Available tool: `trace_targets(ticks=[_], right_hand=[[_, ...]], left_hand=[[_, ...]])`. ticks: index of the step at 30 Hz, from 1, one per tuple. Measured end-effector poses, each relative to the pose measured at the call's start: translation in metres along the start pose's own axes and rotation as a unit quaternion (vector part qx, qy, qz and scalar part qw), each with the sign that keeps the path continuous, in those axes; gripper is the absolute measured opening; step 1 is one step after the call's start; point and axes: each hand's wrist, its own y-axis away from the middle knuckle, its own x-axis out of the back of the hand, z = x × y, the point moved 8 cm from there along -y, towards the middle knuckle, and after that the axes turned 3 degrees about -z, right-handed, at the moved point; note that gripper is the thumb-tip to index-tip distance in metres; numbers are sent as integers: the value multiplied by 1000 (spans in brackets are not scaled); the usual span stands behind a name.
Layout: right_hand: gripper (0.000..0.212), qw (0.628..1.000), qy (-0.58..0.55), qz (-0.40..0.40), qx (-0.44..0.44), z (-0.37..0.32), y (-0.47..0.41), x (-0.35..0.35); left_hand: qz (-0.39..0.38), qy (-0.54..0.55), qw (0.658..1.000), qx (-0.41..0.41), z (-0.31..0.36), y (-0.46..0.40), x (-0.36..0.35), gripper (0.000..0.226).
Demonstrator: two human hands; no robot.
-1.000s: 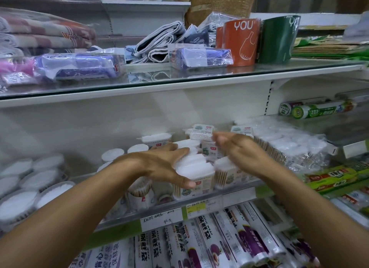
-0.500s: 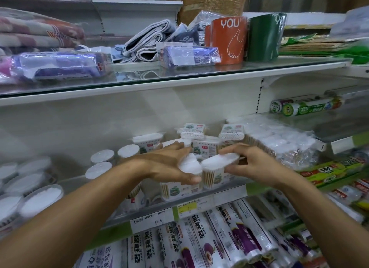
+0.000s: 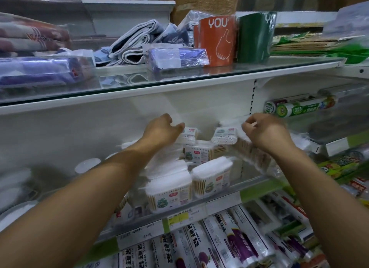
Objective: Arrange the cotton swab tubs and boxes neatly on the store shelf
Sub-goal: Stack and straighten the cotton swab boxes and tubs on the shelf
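Both hands had left the front-row boxes and reached to the far back of the shelf (image 3: 219, 200). Left hand (image 3: 161, 131) lay curled over a small swab box (image 3: 189, 136) atop the rear stack; whether it gripped could not be told. Right hand (image 3: 266, 133), fingers bent, seemed to pinch the clear wrap of a bundled swab pack (image 3: 253, 154) at the far right. Nearer, two front boxes (image 3: 169, 192) stood side by side at the edge, looking tidy. Round tubs (image 3: 86, 165) to the left sat loosely spaced, so the rear stack and tubs probably remained.
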Motion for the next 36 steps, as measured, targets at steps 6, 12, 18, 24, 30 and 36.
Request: trace_targets(ticks=[6,12,18,24,30,36], right_hand=[[47,992,96,-79,-13,-9,-10,-23],[48,996,-30,-81,-14,-11,-11,-37],[53,943,-327,-57,-12,0,-2,-30],[51,935,-352,-47,27,-2,8,-18],[26,903,-423,-30,67,-11,17,-3],[20,887,-453,-33,82,-17,21,-1]], left_hand=[[-2,-77,997,22,4,-13,-14,58],[-25,-57,997,39,-5,-18,-21,44],[-14,84,995,60,-16,-24,-25,49],[-28,315,947,62,-11,-21,-26,45],[-67,442,894,16,12,-4,-20,22],[-88,484,871,9,26,10,-21,11]])
